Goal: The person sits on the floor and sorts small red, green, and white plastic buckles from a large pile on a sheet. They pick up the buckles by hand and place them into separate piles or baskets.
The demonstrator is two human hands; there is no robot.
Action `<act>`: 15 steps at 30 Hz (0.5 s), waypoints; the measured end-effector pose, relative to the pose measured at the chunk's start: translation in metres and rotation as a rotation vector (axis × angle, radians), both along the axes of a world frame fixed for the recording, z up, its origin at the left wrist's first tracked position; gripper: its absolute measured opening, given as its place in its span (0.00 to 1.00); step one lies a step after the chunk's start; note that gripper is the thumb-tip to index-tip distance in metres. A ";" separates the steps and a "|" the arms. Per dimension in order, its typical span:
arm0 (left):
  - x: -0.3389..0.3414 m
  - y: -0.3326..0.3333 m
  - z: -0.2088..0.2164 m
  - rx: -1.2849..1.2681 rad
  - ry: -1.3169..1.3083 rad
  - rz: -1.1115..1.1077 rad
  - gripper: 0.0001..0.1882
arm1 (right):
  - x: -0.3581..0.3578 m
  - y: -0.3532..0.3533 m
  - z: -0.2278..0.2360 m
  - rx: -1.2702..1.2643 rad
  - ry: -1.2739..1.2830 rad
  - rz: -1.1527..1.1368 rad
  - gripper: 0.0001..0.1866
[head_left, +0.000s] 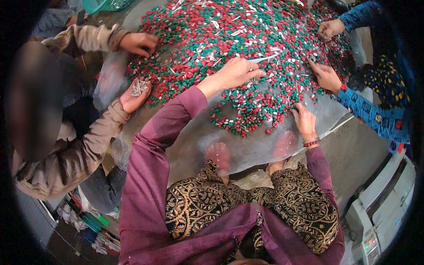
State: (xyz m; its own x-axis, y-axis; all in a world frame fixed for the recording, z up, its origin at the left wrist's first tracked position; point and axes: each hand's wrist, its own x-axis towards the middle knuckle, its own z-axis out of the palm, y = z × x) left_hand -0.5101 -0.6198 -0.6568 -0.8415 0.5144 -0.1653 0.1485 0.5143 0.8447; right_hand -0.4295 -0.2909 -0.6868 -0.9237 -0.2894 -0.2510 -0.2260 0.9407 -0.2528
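A broad heap of small red, green and white pieces (247, 110) lies on a clear plastic sheet (190, 145). Over its middle reaches my left hand (234, 75), closed, with a thin whitish strip (267, 57) sticking out past the thumb and index finger toward the right. What lies under its fingertips is partly hidden. My right hand (304, 121), a red bead bracelet on its wrist, rests at the near right edge of the heap. Its fingers are curled together at the tips; anything between them is too small to make out.
At left, one person's hand (138, 44) touches the heap and the other holds pale slivers (138, 87). A blue-sleeved person's hands (327, 78) work at right. My bare feet (218, 155) are under the sheet's near edge. A grey machine (375, 198) stands lower right.
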 end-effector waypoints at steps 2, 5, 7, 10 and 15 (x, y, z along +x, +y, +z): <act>-0.005 -0.007 0.006 0.041 0.002 0.058 0.18 | -0.003 0.007 -0.008 0.000 -0.053 0.003 0.10; -0.002 0.006 0.005 -0.286 0.127 -0.089 0.19 | -0.011 0.012 -0.005 -0.384 -0.351 -0.257 0.08; 0.008 0.012 -0.010 -0.398 0.340 -0.191 0.13 | -0.024 0.001 0.027 -1.030 -0.817 -0.683 0.09; 0.009 0.021 -0.025 -0.503 0.580 -0.358 0.06 | -0.031 -0.009 0.067 -1.707 -1.010 -0.582 0.12; -0.001 0.027 -0.027 -0.494 0.569 -0.300 0.06 | -0.058 0.001 0.088 -1.535 -1.095 -0.337 0.17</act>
